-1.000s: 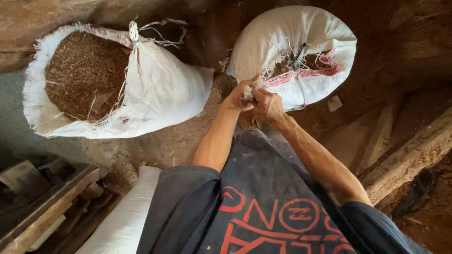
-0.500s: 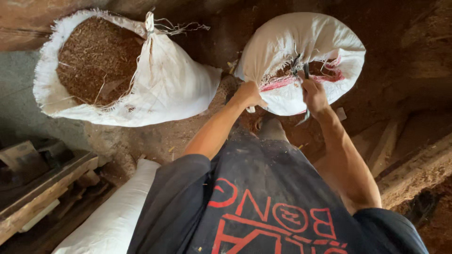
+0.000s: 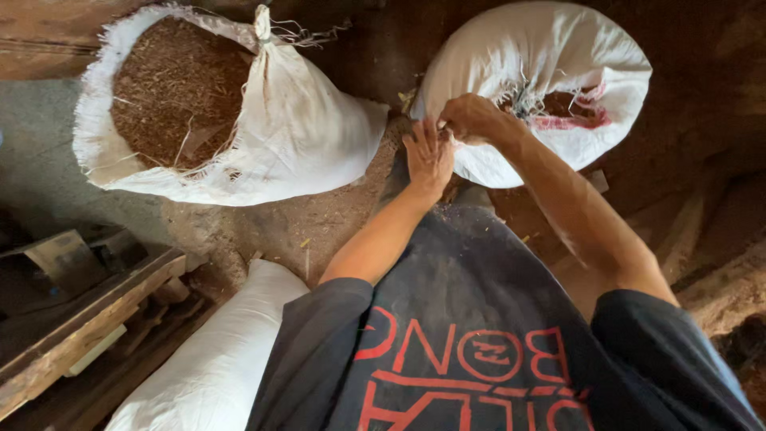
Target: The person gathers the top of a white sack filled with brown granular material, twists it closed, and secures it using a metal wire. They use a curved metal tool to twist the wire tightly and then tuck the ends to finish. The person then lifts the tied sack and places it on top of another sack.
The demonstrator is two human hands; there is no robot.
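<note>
Both arms reached forward and down to the near rim of the white sack with the frayed, partly stitched mouth. The right hand curled in a closed grip on the sack's cloth edge — knuckles up, wrist bent. The left hand lay just beside it, fingers straight and together, flat against the sack, holding nothing. Half a second before, the hands were apart along the mouth; they had since drawn together. Left of this sack leaned an open sack of brown chaff.

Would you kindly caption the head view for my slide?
Both hands, left and right, work at the nearly closed white sack; an open sack sits beside.
</note>
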